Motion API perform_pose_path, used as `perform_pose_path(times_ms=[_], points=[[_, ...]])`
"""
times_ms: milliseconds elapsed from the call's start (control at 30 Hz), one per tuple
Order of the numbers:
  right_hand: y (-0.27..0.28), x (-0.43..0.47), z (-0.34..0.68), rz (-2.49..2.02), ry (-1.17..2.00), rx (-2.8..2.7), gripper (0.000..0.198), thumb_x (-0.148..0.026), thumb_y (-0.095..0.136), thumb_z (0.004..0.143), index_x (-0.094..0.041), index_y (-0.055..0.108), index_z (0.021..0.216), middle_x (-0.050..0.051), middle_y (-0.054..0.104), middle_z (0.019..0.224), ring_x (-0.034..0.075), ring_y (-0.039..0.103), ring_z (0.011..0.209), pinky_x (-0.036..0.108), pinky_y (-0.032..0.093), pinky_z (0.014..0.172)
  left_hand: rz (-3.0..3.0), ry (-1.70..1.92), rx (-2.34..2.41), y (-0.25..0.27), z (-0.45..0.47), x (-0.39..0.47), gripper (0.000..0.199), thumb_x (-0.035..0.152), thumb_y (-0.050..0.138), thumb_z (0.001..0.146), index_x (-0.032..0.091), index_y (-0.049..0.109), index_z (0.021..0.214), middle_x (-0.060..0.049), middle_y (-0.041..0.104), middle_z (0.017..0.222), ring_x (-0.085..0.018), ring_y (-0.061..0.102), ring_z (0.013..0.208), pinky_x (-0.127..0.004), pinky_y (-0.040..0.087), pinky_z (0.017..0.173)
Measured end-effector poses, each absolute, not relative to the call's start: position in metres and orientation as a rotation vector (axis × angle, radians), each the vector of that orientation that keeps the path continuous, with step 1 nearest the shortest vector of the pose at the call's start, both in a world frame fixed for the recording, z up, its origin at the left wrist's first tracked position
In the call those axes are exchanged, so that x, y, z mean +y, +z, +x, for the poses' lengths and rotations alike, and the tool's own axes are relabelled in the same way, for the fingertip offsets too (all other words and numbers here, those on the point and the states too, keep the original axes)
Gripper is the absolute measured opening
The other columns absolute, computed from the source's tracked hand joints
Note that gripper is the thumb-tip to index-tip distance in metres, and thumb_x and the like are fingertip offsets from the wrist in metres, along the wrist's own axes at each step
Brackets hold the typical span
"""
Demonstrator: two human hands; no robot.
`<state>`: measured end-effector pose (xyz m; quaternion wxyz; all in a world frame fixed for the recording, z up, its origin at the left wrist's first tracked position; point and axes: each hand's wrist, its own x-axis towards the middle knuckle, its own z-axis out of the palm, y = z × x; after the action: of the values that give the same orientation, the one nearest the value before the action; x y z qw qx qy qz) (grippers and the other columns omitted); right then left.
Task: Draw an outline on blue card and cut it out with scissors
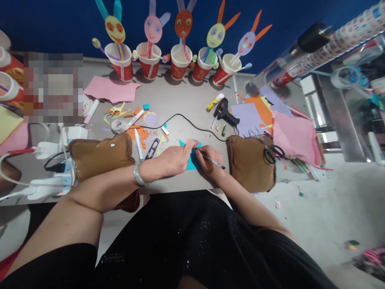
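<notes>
My right hand (209, 157) grips a pen (215, 161), its tip end down near a piece of turquoise paper (190, 163) on the table. Opposite it, my left hand (176, 158) has its fingers closed at a small reddish round piece (196, 142) and rests over the same paper. The fingertips partly hide both. Left of that hand lie a purple-handled cutter (152, 149) and a white pen-like stick (138, 143). Orange paper scraps (144, 138) are scattered close by.
Red paper cups with rabbit-faced figures (181, 62) line the back. A black glue gun (226, 112) with its cable lies right of centre. Brown cushions (251, 164) flank my arms; scissors (272, 153) rest on the right one. A power strip (68, 168) sits at left.
</notes>
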<state>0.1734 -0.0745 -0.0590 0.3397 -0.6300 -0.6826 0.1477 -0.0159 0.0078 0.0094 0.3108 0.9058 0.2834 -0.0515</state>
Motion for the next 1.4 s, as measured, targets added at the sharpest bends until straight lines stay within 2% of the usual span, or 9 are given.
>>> perform_pose_path(times_ms=[233, 633, 833, 933, 1133, 1267, 1400], points=[[-0.064, -0.074, 0.173, -1.628, 0.378, -1.792, 0.020, -0.036, 0.051, 0.101, -0.022, 0.065, 0.099, 0.009, 0.073, 0.088, 0.020, 0.070, 0.080, 0.035, 0.057, 0.072, 2.388, -0.131, 0.761, 0.007, -0.016, 0.008, 0.053, 0.011, 0.038, 0.092, 0.011, 0.030, 0.145, -0.018, 0.071, 0.113, -0.028, 0.074, 0.091, -0.040, 0.055, 0.077], [-0.057, -0.079, 0.177, -1.698, 0.353, -1.771, 0.018, -0.032, 0.052, 0.098, -0.021, 0.065, 0.093, 0.009, 0.072, 0.083, 0.020, 0.068, 0.075, 0.034, 0.055, 0.070, 2.366, -0.145, 0.761, 0.012, -0.016, 0.009, 0.050, 0.013, 0.038, 0.092, 0.011, 0.033, 0.142, -0.016, 0.073, 0.107, -0.028, 0.073, 0.088, -0.036, 0.053, 0.072], [-0.054, -0.078, 0.176, -1.689, 0.305, -1.780, 0.020, -0.034, 0.051, 0.099, -0.022, 0.065, 0.091, 0.008, 0.072, 0.080, 0.018, 0.066, 0.069, 0.032, 0.054, 0.065, 2.374, -0.164, 0.762, 0.012, -0.016, 0.009, 0.051, 0.012, 0.036, 0.093, 0.011, 0.030, 0.144, -0.018, 0.070, 0.120, -0.027, 0.073, 0.094, -0.037, 0.054, 0.076], [-0.052, -0.077, 0.177, -1.697, 0.282, -1.766, 0.021, -0.034, 0.051, 0.100, -0.022, 0.065, 0.090, 0.007, 0.072, 0.079, 0.018, 0.066, 0.067, 0.031, 0.053, 0.064, 2.377, -0.156, 0.767, 0.012, -0.016, 0.009, 0.051, 0.011, 0.036, 0.093, 0.011, 0.032, 0.144, -0.019, 0.070, 0.120, -0.028, 0.073, 0.095, -0.037, 0.053, 0.076], [-0.049, -0.076, 0.178, -1.748, 0.325, -1.714, 0.019, -0.034, 0.052, 0.098, -0.023, 0.065, 0.089, 0.008, 0.072, 0.079, 0.020, 0.067, 0.069, 0.034, 0.054, 0.067, 2.384, -0.116, 0.774, 0.013, -0.016, 0.008, 0.050, 0.011, 0.038, 0.092, 0.008, 0.035, 0.142, -0.019, 0.072, 0.112, -0.030, 0.074, 0.093, -0.037, 0.053, 0.073], [-0.046, -0.076, 0.177, -1.754, 0.377, -1.635, 0.022, -0.037, 0.053, 0.097, -0.021, 0.066, 0.087, 0.009, 0.072, 0.079, 0.022, 0.068, 0.073, 0.037, 0.054, 0.071, 2.373, -0.131, 0.780, 0.014, -0.016, 0.009, 0.049, 0.011, 0.038, 0.091, 0.009, 0.035, 0.140, -0.019, 0.072, 0.113, -0.031, 0.074, 0.094, -0.039, 0.054, 0.075], [-0.043, -0.075, 0.178, -1.744, 0.365, -1.468, 0.029, -0.041, 0.049, 0.101, -0.021, 0.069, 0.101, 0.004, 0.069, 0.072, 0.019, 0.066, 0.065, 0.038, 0.056, 0.073, 2.303, -0.129, 0.781, 0.012, -0.014, 0.013, 0.049, 0.010, 0.041, 0.089, 0.011, 0.035, 0.137, -0.018, 0.068, 0.126, -0.030, 0.073, 0.102, -0.042, 0.055, 0.084]])
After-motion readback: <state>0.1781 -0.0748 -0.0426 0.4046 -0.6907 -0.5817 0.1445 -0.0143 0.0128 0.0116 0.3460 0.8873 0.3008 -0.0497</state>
